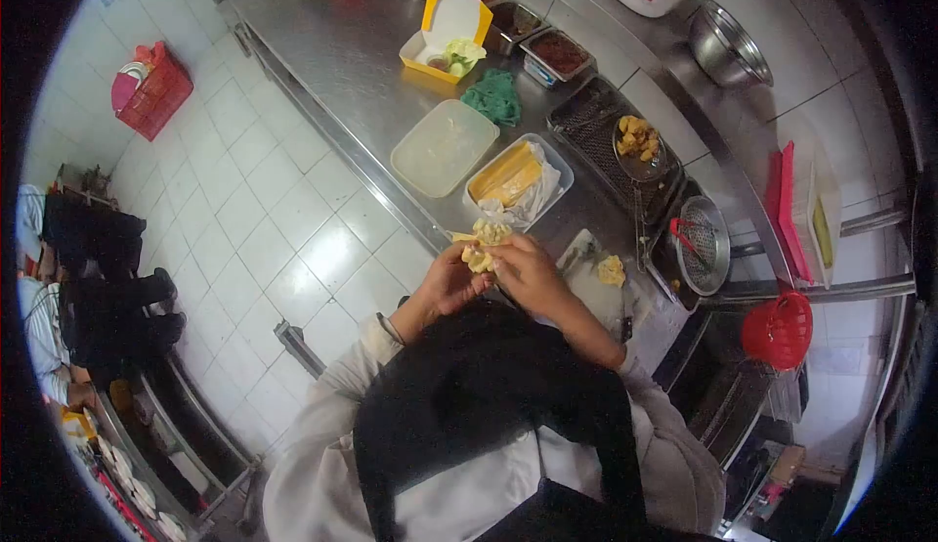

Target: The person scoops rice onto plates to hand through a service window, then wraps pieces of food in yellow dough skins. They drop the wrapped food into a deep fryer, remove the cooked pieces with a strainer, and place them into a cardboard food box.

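Head view: left hand and right hand grip yellow food; tub just beyond, carton farther.

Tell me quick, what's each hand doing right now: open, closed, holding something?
Left hand: closed, holding pale yellow, crinkled food.
Right hand: closed, holding the same food from the other side.

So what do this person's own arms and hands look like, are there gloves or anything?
No gloves: the left hand and right hand are bare. Both arms wear loose, pale greyish sleeves, the left sleeve and right sleeve. A thin dark line shows near the left cuff, perhaps a band. I see no cables.
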A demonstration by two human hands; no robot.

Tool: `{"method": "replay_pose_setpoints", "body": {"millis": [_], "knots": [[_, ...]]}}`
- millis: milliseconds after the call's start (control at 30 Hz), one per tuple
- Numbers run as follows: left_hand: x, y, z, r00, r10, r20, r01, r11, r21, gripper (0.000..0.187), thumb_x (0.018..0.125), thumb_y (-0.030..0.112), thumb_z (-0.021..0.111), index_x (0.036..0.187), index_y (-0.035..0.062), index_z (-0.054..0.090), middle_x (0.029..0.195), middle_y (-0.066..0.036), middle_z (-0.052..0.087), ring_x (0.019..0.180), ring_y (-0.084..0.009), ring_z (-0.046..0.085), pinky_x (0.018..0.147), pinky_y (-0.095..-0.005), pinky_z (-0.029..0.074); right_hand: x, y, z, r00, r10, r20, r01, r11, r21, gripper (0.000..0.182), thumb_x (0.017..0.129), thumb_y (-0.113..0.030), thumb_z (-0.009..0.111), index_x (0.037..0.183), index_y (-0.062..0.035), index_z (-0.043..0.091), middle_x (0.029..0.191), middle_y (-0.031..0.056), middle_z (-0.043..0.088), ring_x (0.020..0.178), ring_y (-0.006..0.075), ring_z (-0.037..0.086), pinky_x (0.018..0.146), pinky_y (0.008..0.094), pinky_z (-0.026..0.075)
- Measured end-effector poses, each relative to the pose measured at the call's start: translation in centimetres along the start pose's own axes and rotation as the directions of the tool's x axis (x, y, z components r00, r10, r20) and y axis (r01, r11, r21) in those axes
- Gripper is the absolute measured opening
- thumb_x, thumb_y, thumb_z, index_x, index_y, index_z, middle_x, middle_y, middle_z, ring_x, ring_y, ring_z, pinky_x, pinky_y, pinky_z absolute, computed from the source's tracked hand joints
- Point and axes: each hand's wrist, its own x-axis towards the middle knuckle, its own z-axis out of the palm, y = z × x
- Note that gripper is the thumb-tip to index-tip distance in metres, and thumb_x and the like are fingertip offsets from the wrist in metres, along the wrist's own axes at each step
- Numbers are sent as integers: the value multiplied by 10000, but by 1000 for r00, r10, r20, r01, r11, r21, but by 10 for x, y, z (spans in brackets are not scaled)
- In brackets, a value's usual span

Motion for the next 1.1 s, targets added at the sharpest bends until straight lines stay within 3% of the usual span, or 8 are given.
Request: {"method": "replay_pose_setpoints", "body": {"millis": [100, 300, 367, 433, 467, 533, 633, 1100], "knots": [[-20, -3, 24, 967, 237, -96, -239, 971, -11, 380, 828, 248, 483, 1093, -24, 483, 993, -153, 567, 819, -252, 576, 760, -358, 493, 6, -13, 8, 998, -55, 30, 60, 974, -218, 294, 787, -109, 561, 1069, -34, 599, 951, 142, 506, 971, 296, 485, 828, 372, 403], [-37, 0, -10, 867, 488, 104, -494, 809, 318, 427, 803, 187, 491, 1165, -33, 436, 1043, -176, 548, 871, -263, 556, 770, -362, 459, 23, 32, 3, 977, -93, 193, 24, 941, 336, 284, 841, -111, 537, 1105, -21, 587, 959, 84, 545, 945, 215, 509, 835, 355, 411], [-40, 13, -21, 881, 452, 141, -473, 845, 248, 423, 808, 141, 506, 1183, -35, 421, 1058, -168, 540, 866, -253, 548, 761, -347, 455, 41, 54, -9, 908, 249, 337, -415, 424, 805, 258, 857, -98, 530, 1094, -15, 588, 931, 47, 587, 875, 176, 546, 806, 331, 432], [-48, 19, -15, 906, 384, 175, -408, 904, 126, 420, 813, 111, 518, 1191, -37, 412, 1069, -160, 534, 860, -245, 542, 758, -336, 453, 70, 105, 1, 973, 220, 67, -229, 894, 385, 225, 807, -86, 578, 1018, -26, 627, 911, 68, 623, 821, 203, 593, 765, 317, 452], [-60, 19, 1, 870, 435, 233, -487, 835, 256, 409, 822, 107, 536, 1188, -30, 417, 1070, -154, 533, 843, -233, 539, 750, -320, 449, 78, 138, 10, 975, 212, 72, -223, 895, 386, 225, 807, -86, 578, 1018, -26, 627, 911, 68, 623, 821, 203, 593, 765, 317, 452], [-70, 22, 9, 824, 481, 298, -565, 735, 376, 398, 832, 104, 553, 1185, -24, 422, 1071, -148, 532, 826, -221, 536, 743, -304, 444, 88, 188, 21, 993, 49, 106, -27, 980, -198, 180, 748, -116, 629, 909, -46, 664, 920, 103, 617, 849, 243, 590, 769, 325, 454], [-75, 30, -2, 898, 339, 280, -375, 923, 84, 429, 845, 189, 585, 1193, -3, 423, 1050, -130, 540, 798, -190, 525, 697, -264, 440, 102, 183, 13, 946, -63, 317, 164, 939, -303, 179, 699, -151, 659, 848, -54, 679, 901, 127, 610, 858, 286, 573, 766, 343, 453], [-117, 37, -5, 945, 312, 95, -325, 877, 355, 521, 824, 300, 592, 1239, 42, 412, 955, -48, 528, 763, -108, 468, 605, -213, 381, 132, 158, -4, 826, 282, 489, -189, 954, -232, 188, 722, -176, 657, 849, -39, 665, 851, 110, 636, 758, 204, 614, 689, 305, 471]]}}
